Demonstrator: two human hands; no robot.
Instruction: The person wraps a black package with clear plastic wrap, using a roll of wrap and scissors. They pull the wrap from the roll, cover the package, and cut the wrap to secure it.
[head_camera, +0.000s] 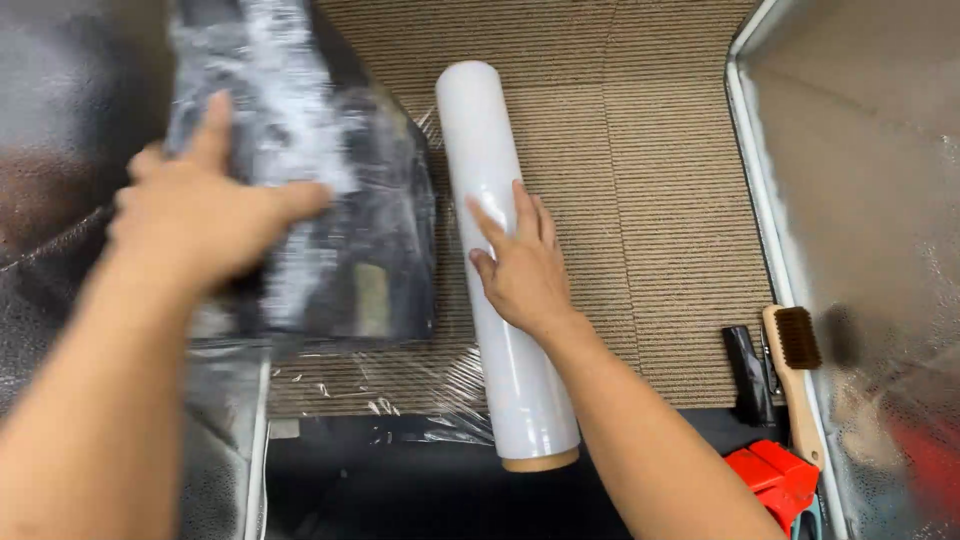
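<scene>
A long white roll of stretch film (500, 180) lies on the ribbed brown carpet (650, 200), its cardboard core end toward me. My right hand (520, 265) rests flat on the roll's middle, fingers spread. My left hand (205, 205) presses on a dark flat object wrapped in clear film (370, 240) to the left of the roll. A loose sheet of film (400, 390) runs from the roll to under the wrapped object.
At the lower right lie a wooden-handled brush (795, 370), a small black object (748, 370) and a red tool (780, 480). A film-covered panel with a pale frame (760, 200) stands at the right. Dark wrapped surfaces fill the left edge.
</scene>
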